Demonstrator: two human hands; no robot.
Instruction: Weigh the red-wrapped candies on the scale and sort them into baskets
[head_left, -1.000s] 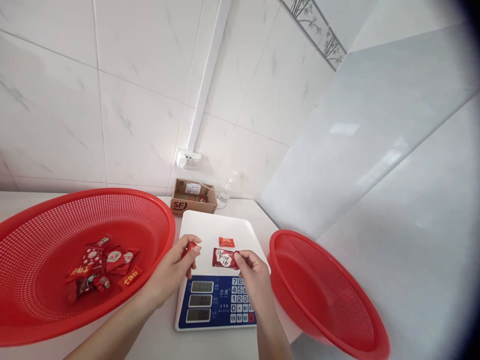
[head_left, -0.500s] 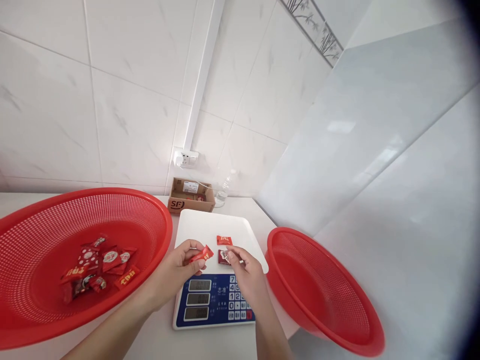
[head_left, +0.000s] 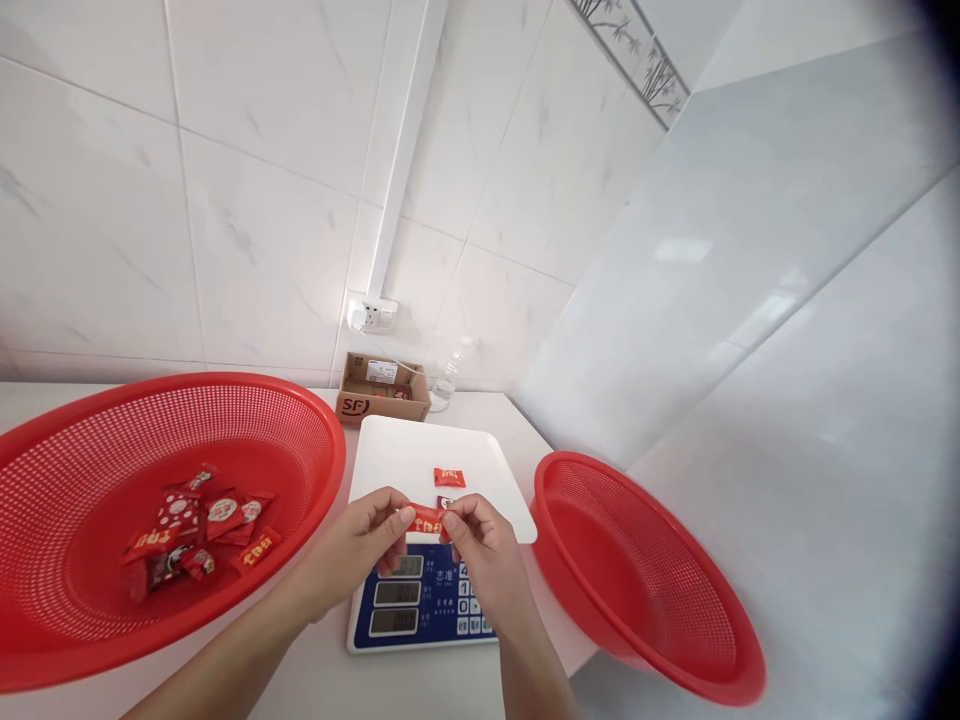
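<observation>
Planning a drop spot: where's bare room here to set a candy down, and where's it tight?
Free: the right basket shows nothing inside; the far half of the scale tray behind the small candy. Crowded: the tray's near edge, where left hand and right hand pinch one candy; the left basket floor, heaped with candies.
</observation>
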